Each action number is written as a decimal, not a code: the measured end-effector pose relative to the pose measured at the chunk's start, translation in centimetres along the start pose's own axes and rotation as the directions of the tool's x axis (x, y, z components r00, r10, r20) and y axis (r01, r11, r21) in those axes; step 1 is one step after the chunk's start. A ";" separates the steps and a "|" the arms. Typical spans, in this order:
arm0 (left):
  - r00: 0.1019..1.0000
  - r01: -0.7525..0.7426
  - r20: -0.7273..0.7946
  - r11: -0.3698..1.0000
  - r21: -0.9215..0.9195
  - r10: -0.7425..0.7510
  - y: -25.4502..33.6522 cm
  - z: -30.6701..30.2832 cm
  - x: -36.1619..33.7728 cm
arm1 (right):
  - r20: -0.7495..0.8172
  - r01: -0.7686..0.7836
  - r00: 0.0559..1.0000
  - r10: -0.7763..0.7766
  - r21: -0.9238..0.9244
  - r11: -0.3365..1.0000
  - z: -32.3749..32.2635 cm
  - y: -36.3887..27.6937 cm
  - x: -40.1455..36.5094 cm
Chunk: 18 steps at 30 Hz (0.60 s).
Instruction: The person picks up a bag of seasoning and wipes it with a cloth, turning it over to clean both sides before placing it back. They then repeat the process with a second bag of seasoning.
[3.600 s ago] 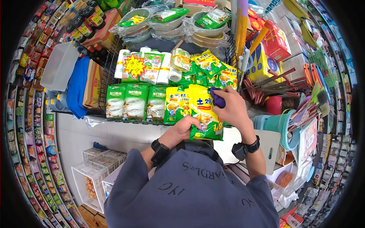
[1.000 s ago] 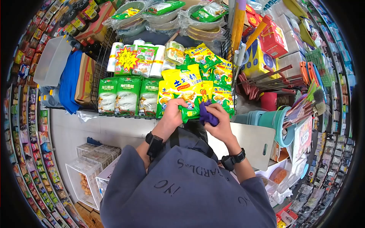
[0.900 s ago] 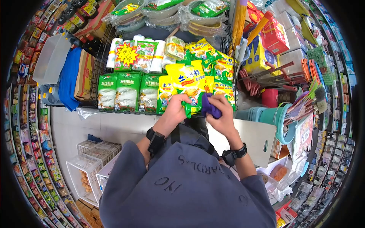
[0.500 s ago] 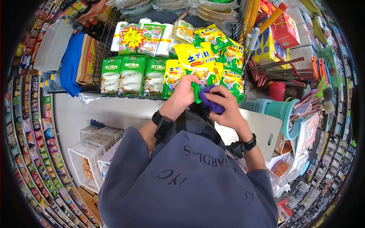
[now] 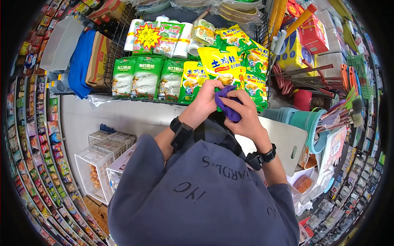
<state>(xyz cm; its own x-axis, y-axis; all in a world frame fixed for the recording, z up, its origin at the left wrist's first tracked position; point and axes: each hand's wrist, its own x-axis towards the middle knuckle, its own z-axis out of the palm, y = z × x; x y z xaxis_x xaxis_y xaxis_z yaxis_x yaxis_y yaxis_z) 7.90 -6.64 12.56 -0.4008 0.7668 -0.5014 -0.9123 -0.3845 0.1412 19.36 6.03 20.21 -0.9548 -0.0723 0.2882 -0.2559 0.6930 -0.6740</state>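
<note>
My left hand [image 5: 206,99] is closed on the lower edge of a yellow and green seasoning packet [image 5: 223,61], which tilts up over the front of the wire basket. My right hand [image 5: 246,117] is wrapped around a crumpled purple cloth [image 5: 226,105]. The cloth presses against the packet's lower edge, close to my left thumb, and hides part of that edge. Similar yellow packets [image 5: 191,82] lie around and behind the held one. To the left stand green and clear bags of white noodles [image 5: 145,78].
Paper rolls [image 5: 182,39] fill the basket behind the noodle bags. A white board [image 5: 283,139] and teal buckets [image 5: 301,123] stand at right, below brush handles and red-tipped rods. White crates [image 5: 94,158], one with eggs, are on the left floor. Packed shelves [image 5: 35,151] line both sides.
The purple cloth has moved up and left onto the packet's lower edge, covering green that showed between my hands. The whole view has shifted slightly.
</note>
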 end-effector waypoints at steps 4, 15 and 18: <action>0.998 0.014 0.059 0.999 -0.048 -0.011 0.0 -0.2 0.3 | 0.110 -0.054 0.993 0.045 0.075 0.996 -1.1 0.1 -0.9; 0.997 -0.019 0.073 0.999 -0.049 0.022 -1.1 -1.2 0.3 | -0.066 0.042 0.997 -0.042 0.008 0.999 -0.2 -0.7 0.6; 0.994 0.077 0.078 0.993 -0.090 -0.070 0.0 -0.3 -0.4 | -0.032 0.025 0.999 -0.024 0.042 0.999 -0.1 -0.5 -0.7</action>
<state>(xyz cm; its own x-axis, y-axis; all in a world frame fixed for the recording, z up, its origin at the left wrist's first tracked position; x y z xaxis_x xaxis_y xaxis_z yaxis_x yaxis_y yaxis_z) 8.10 -7.08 12.53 -0.3409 0.8296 -0.4423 -0.9292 -0.3687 0.0247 20.15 5.75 20.41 -0.9432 -0.0657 0.3256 -0.2858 0.6600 -0.6948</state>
